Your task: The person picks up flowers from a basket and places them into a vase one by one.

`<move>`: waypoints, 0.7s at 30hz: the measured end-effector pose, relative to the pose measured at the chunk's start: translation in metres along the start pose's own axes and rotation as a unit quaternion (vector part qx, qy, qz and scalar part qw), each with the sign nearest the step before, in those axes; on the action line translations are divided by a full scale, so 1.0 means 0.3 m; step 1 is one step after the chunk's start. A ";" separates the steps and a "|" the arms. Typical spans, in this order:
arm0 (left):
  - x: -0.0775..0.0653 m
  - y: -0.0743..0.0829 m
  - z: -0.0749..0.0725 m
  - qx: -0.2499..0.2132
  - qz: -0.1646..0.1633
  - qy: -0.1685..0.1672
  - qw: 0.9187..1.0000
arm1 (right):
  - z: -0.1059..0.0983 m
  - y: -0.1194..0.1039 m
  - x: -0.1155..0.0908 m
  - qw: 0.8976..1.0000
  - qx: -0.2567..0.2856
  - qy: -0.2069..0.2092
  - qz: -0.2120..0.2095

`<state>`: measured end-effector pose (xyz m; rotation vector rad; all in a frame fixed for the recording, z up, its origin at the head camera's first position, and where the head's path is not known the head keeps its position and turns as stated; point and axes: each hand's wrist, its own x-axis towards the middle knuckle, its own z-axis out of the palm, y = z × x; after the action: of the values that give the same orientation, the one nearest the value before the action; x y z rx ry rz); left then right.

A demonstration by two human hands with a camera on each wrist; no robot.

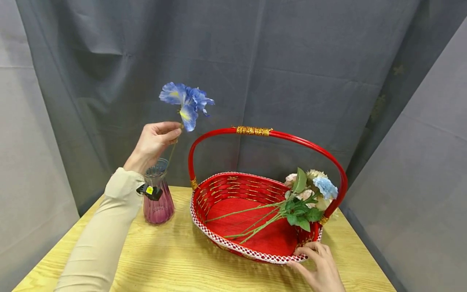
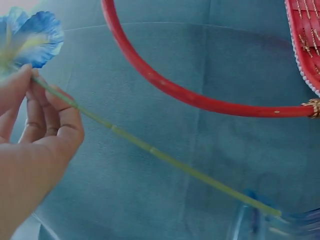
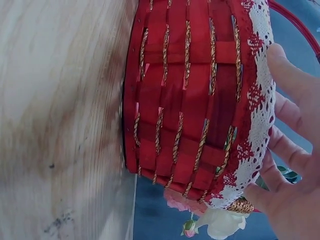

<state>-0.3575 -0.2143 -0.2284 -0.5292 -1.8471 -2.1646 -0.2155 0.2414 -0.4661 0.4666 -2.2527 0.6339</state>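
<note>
Thumb and fingertips of my left hand [image 1: 157, 140] pinch the stem of a blue iris [image 1: 187, 101] just under its bloom. In the left wrist view the thin green stem [image 2: 172, 160] slants down to the mouth of a glass vase, its lower end at the rim. The ribbed vase [image 1: 158, 205], clear above and purple below, stands upright beneath that hand. My right hand [image 1: 321, 265] holds the lace-trimmed rim of a red woven basket [image 1: 233, 190] at its near right corner. The right wrist view shows the thumb on the white lace [image 3: 262, 100] and fingers partly behind the rim.
Several flowers with long green stems lie in the basket, pale blooms and a light blue flower [image 1: 326, 187] at its right end. A tall red handle [image 1: 215, 134] with gold wrapping arches over it. Grey curtains [image 1: 292, 81] stand behind the wooden table [image 1: 175, 259].
</note>
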 end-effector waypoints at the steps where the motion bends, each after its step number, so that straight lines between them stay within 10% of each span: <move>1: 0.006 0.008 -0.001 -0.012 0.009 0.001 1.000 | 0.001 -0.001 0.001 1.000 0.001 0.000 0.000; 21: 0.078 0.043 -0.047 -0.026 0.060 0.064 0.996 | -0.008 -0.012 0.000 1.000 -0.008 -0.005 0.022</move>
<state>-0.3750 -0.2292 -0.2088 -0.4853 -1.6542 -2.1202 -0.2124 0.2399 -0.4636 0.4149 -2.2808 0.6371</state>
